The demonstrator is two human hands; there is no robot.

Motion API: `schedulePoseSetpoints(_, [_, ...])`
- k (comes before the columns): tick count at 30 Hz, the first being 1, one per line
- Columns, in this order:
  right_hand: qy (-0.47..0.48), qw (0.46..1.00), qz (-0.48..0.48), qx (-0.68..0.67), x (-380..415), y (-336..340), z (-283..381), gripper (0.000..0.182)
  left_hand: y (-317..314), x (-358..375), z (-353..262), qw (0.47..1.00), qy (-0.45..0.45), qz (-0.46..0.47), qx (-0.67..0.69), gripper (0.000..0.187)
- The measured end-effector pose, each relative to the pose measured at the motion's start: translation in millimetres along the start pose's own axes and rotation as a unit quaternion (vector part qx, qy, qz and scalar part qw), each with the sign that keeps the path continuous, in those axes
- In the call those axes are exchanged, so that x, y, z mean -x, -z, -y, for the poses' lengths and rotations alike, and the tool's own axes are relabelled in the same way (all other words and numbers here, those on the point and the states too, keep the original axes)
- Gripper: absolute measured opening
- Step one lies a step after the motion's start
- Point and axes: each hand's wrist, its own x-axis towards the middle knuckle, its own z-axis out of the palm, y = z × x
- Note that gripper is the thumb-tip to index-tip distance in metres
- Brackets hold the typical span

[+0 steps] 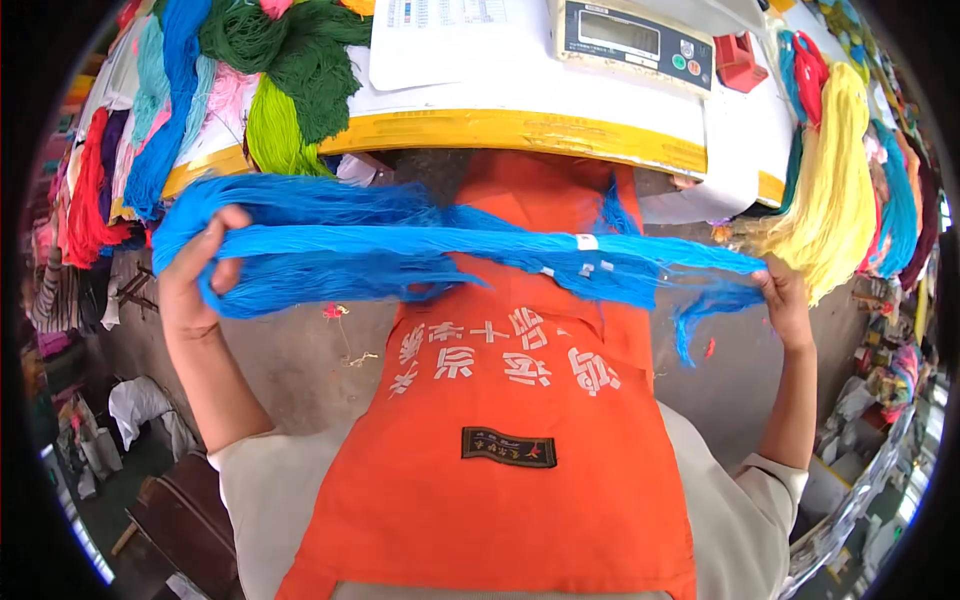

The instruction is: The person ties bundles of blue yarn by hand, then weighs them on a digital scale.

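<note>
While both arms reach out wide over an orange apron [510, 450], a person stretches a long hank of blue yarn [450, 255] taut between two bare hands, just in front of the bench [520, 128]. The left hand [195, 275] has its grip clamped on one end of the hank, fingers curled through the looped strands and thumb pressed against them; the right hand [785, 300] has its grip closed on the other end, where loose blue threads trail down beside the wrist. Between the two grips the yarn runs nearly level across the chest, with small white tags [587, 242] showing on the strands closer to the right grip. Beyond the hank, the bench carries a digital scale [635, 40] and a printed sheet of paper [440, 35], both well apart from either grip. Above the left grip, green yarn [300, 60] and further blue skeins [165, 100] hang over the yellow-edged bench, with red and pink bundles farther out. Just above the right grip hangs a thick yellow hank [835, 190], near red and teal ones. The apron bears white lettering and a dark sewn patch [508, 447] below the stretched yarn.
</note>
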Motion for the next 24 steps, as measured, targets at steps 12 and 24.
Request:
schedulePoseSetpoints(12, [0.386,0.911,-0.006,-0.144,-68,-78,254,0.03,-138,-29,-13,0.961,-0.224,0.155,0.059,0.126])
schedulePoseSetpoints(24, [0.258,0.842,0.109,-0.461,-87,-90,334,0.011,-186,-30,-17,0.953,-0.207,0.175,0.139,0.034])
